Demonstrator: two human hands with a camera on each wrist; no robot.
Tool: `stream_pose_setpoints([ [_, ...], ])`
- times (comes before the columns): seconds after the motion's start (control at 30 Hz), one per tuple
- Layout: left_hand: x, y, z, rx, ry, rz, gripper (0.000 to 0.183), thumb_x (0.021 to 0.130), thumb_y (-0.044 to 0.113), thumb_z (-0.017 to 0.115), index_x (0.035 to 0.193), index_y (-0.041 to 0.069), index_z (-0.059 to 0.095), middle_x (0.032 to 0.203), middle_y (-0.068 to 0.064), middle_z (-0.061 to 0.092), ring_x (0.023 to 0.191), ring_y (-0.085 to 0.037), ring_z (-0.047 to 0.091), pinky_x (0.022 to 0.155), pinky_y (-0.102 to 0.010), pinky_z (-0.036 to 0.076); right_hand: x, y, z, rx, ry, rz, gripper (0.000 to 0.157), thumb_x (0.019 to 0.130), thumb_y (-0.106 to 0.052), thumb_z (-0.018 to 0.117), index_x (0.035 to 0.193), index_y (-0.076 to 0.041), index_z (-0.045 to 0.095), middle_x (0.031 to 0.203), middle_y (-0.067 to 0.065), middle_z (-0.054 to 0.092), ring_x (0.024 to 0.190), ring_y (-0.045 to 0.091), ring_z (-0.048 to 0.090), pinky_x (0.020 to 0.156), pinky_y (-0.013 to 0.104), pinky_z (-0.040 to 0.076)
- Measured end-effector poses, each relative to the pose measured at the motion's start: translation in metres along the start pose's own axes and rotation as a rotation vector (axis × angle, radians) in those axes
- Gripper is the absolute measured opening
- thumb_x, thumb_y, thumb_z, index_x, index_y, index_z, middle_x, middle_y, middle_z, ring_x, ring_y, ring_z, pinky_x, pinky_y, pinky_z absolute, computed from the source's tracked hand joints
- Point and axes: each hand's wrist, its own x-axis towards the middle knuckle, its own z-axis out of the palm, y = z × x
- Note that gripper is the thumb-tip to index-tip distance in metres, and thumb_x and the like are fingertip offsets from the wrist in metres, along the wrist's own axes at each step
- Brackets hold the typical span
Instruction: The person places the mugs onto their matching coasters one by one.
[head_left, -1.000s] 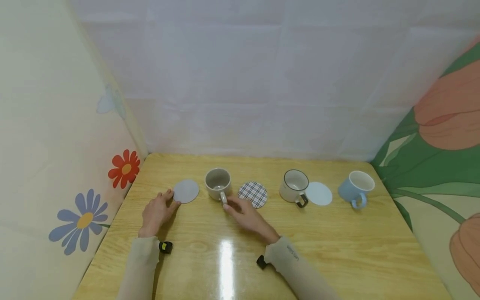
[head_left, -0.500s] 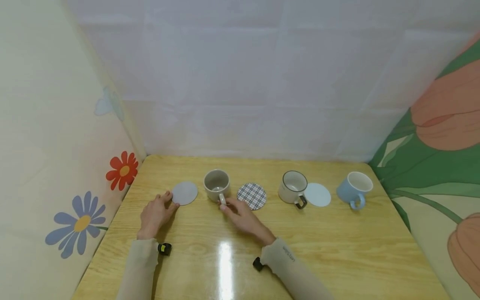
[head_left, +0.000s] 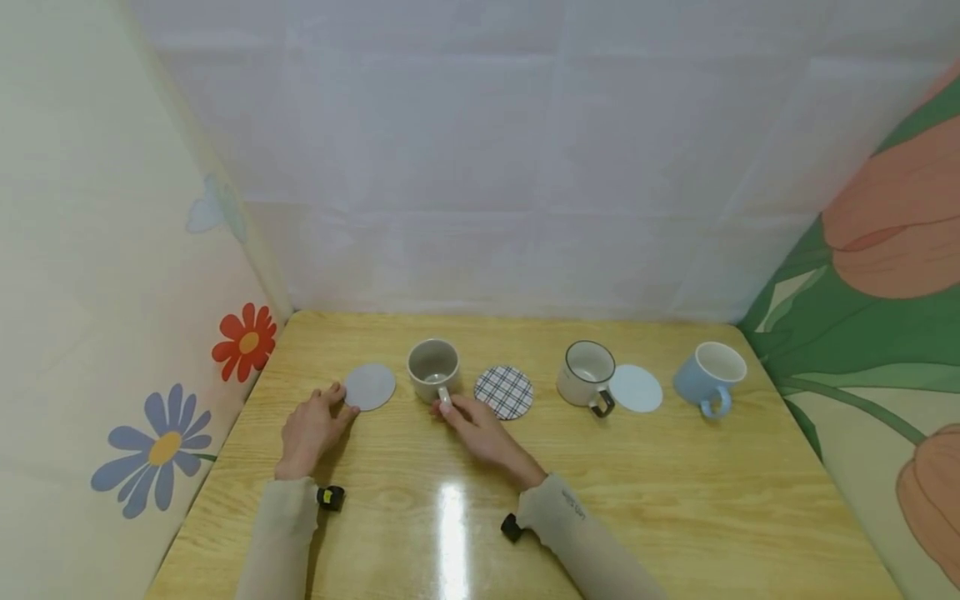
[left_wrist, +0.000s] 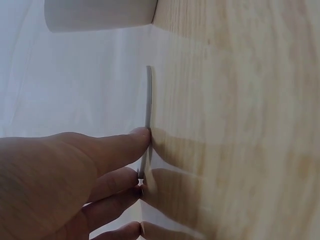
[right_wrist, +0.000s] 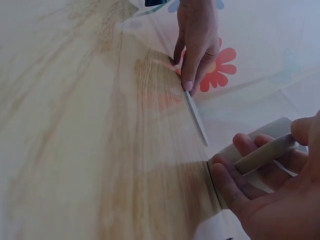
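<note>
In the head view, my left hand (head_left: 311, 429) holds the edge of a round grey coaster (head_left: 370, 387), thumb and forefinger at its near left side. Seen edge-on in the left wrist view, the coaster (left_wrist: 148, 97) has the thumb against its face. My right hand (head_left: 483, 431) grips the handle of a grey-beige mug (head_left: 433, 367), which stands upright just right of that coaster. The right wrist view has the thumb on the handle (right_wrist: 265, 154), with fingers around and beneath it. Right of this hand lies a plaid coaster (head_left: 504, 392).
Farther right on the wooden table (head_left: 675, 492) stand a cream mug (head_left: 582, 377) with a dark rim and handle, and a light blue mug (head_left: 702, 382). A white coaster (head_left: 637, 388) lies between them. A white cloth backdrop (head_left: 480, 167) rises behind the table.
My right thumb has moved onto the mug's handle, and the right forearm has shifted slightly left. The left hand keeps its place at the grey coaster.
</note>
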Motion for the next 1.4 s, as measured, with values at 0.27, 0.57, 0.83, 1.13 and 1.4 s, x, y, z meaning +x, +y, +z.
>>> stream_pose_setpoints([
  [0.27,-0.0003,-0.0001,-0.0002,-0.004,-0.004,0.002,0.062,0.103,0.035,0.071,0.154,0.004,0.054,0.158,-0.033,0.046,0.132,-0.061,0.055,0.093,-0.07,0.055,0.0035,0.0006,0.0028,0.147,0.004,0.013,0.039,0.116,-0.022,0.045,0.122,0.007,0.07,0.125,0.026,0.074,0.116,0.04,0.069,0.101,0.051,0.06],
  [0.57,0.0002,0.0015,-0.0006,-0.002,-0.012,-0.006,0.061,0.103,0.035,0.07,0.154,0.004,0.054,0.159,-0.032,0.045,0.133,-0.061,0.054,0.095,-0.071,0.055,0.0055,-0.0001,0.0039,0.185,0.021,0.005,0.038,0.116,-0.017,0.046,0.116,0.012,0.071,0.12,0.029,0.074,0.115,0.044,0.071,0.102,0.053,0.06],
  [0.83,0.0021,-0.0007,0.001,0.004,-0.022,-0.018,0.063,0.104,0.036,0.07,0.156,0.006,0.052,0.158,-0.037,0.043,0.131,-0.062,0.054,0.093,-0.071,0.055,0.0052,-0.0021,0.0048,0.209,0.053,0.024,0.033,0.113,-0.01,0.048,0.109,0.014,0.071,0.116,0.032,0.074,0.114,0.044,0.072,0.103,0.052,0.061],
  [1.13,0.0022,0.0002,0.001,-0.004,-0.036,-0.031,0.064,0.103,0.036,0.07,0.156,0.006,0.052,0.158,-0.038,0.042,0.133,-0.062,0.053,0.095,-0.071,0.054,0.0047,-0.0019,0.0047,0.22,0.061,0.011,0.032,0.112,-0.007,0.049,0.107,0.015,0.072,0.115,0.033,0.074,0.113,0.042,0.074,0.102,0.045,0.062],
  [1.4,0.0023,0.0005,-0.0017,-0.001,-0.033,-0.031,0.063,0.103,0.036,0.07,0.156,0.006,0.052,0.158,-0.037,0.044,0.128,-0.062,0.057,0.09,-0.07,0.057,0.0044,-0.0051,0.0037,0.245,0.045,0.016,0.034,0.113,-0.007,0.049,0.109,0.017,0.071,0.115,0.033,0.074,0.115,0.045,0.073,0.103,0.044,0.061],
])
